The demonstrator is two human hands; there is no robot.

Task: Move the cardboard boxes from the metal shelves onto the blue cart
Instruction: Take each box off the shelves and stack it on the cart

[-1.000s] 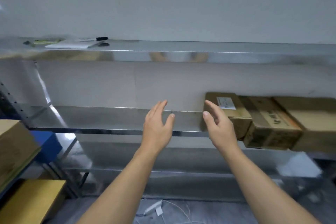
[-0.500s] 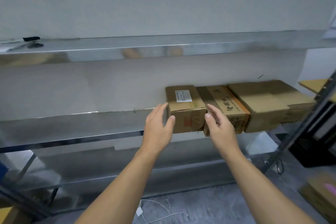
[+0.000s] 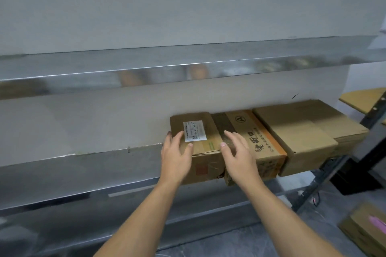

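Note:
Three cardboard boxes stand side by side on the middle metal shelf (image 3: pixel 83 175). The leftmost, a small box with a white label (image 3: pixel 206 146), has my left hand (image 3: pixel 176 156) at its left front corner and my right hand (image 3: pixel 238 154) at its right edge, fingers spread on both. My hands touch or nearly touch it without a closed grip. To its right sit a printed box with an orange stripe (image 3: pixel 263 142) and a larger plain box (image 3: pixel 302 131). The blue cart is out of view.
An upper metal shelf (image 3: pixel 146 64) runs above the boxes and a lower shelf (image 3: pixel 125 219) below. A dark upright post (image 3: pixel 355 165) stands at the right. Another cardboard box (image 3: pixel 365 229) lies on the floor at lower right. A tan board (image 3: pixel 359 98) juts in at far right.
The view has swung right and closer to the boxes. Both hands have reached forward from open air onto the sides of the labelled box.

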